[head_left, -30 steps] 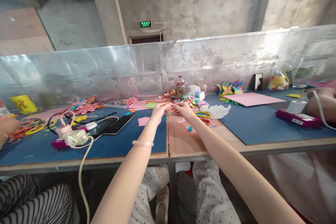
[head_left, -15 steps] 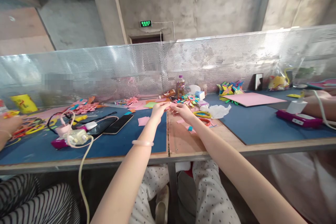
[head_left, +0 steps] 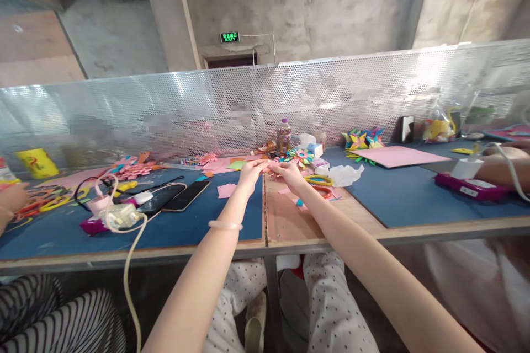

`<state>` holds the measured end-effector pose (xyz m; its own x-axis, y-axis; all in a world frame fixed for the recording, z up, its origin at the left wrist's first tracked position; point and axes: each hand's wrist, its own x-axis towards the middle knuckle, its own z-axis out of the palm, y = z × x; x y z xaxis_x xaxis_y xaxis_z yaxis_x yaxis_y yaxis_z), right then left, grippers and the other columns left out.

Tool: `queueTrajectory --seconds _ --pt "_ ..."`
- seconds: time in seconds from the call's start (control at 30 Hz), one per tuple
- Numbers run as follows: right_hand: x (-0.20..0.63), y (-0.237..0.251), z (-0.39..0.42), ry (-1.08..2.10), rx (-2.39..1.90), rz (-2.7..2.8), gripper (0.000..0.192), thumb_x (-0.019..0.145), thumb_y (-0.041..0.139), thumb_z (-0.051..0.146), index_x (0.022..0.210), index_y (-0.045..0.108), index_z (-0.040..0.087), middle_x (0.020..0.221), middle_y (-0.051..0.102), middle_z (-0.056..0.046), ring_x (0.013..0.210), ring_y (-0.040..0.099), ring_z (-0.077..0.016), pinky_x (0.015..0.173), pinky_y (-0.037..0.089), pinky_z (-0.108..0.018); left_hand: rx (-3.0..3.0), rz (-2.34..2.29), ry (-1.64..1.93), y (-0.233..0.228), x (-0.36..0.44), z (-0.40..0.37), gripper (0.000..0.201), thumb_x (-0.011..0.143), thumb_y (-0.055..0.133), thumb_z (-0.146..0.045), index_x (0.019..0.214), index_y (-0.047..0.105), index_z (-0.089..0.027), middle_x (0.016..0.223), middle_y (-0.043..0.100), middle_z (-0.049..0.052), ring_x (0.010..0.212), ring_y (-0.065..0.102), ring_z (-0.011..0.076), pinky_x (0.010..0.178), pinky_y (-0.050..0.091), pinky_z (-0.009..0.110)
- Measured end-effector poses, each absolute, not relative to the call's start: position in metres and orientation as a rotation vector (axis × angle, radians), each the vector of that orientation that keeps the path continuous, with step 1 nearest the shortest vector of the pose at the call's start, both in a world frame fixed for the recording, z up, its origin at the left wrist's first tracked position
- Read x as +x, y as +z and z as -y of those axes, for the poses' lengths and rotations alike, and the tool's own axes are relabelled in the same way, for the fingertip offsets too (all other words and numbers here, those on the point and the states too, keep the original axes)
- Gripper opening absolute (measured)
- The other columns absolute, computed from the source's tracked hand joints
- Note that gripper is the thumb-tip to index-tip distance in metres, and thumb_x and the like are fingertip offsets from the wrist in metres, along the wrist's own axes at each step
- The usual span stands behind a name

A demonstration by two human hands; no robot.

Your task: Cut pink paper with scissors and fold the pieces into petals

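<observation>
One head-worn camera looks forward and slightly down along both outstretched arms to the table (head_left: 285, 226), taking in the perforated screen (head_left: 165, 110) and wall beyond.

pinched paper (head_left: 266, 165) too small (colour unclear)

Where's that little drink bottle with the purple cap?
The bottle stands at the back of the table, by the perforated metal screen, just beyond the person's right hand and the paper flower.
</observation>
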<state>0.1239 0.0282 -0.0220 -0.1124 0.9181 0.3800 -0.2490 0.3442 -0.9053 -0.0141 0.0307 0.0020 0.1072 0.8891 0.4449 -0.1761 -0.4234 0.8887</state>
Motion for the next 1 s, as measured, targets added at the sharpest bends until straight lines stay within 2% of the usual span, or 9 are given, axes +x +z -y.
queueTrajectory --seconds 0.17,0.3,0.4,0.73,1.0 --pt "0.1221 -0.0194 -0.0260 1.064 -0.716 1.284 0.035 0.056 0.073 0.046 0.063 0.063 0.013 0.054 0.054 0.000 0.046 0.043 -0.0066 0.045 0.032 -0.021 1.485 -0.771 1.530 0.0030 -0.0140 -0.0306 0.026 0.061 0.071 -0.031 0.080 0.071 -0.014 0.081 0.070 0.008 0.077 0.062 0.0187 0.077 0.046 0.034" --pt "0.1209 -0.0170 -0.0229 1.052 -0.699 1.256 0.036 0.055 0.072 0.048 0.063 0.062 0.014 0.050 0.048 0.003 0.042 0.036 -0.0050 0.041 0.026 -0.021 1.486 -0.770 1.541 0.0026 -0.0147 -0.0322 0.026 0.061 0.070 -0.031 0.081 0.071 -0.014 0.081 0.070 0.008 0.076 0.062 0.0186 0.076 0.046 0.033" --pt "0.1213 -0.0153 -0.0219 1.065 -0.699 1.212 0.037 0.053 0.073 0.048 0.064 0.061 0.015 0.049 0.046 0.005 0.042 0.035 -0.0052 0.041 0.027 -0.021 1.514 -0.766 1.538 0.0021 -0.0159 -0.0326 0.027 0.061 0.070 -0.033 0.081 0.072 -0.015 0.081 0.070 0.008 0.075 0.061 0.0181 0.075 0.045 0.032" --pt "0.1237 -0.0175 -0.0270 1.020 -0.715 1.208 0.037 0.057 0.070 0.049 0.071 0.065 0.015 0.056 0.051 0.002 0.047 0.035 -0.0061 0.042 0.026 -0.020 1.528 -0.773 1.566 0.0001 -0.0167 -0.0340 0.029 0.061 0.069 -0.033 0.082 0.071 -0.014 0.083 0.069 0.008 0.074 0.059 0.0168 0.071 0.043 0.029" --pt "0.1226 -0.0171 -0.0259 0.878 -0.799 1.198 0.039 0.056 0.068 0.052 0.064 0.065 0.015 0.051 0.051 0.001 0.044 0.030 -0.0063 0.040 0.022 -0.021 1.511 -0.814 1.531 0.0015 -0.0157 -0.0306 0.028 0.060 0.069 -0.033 0.081 0.072 -0.014 0.080 0.069 0.007 0.068 0.057 0.0155 0.067 0.042 0.028"
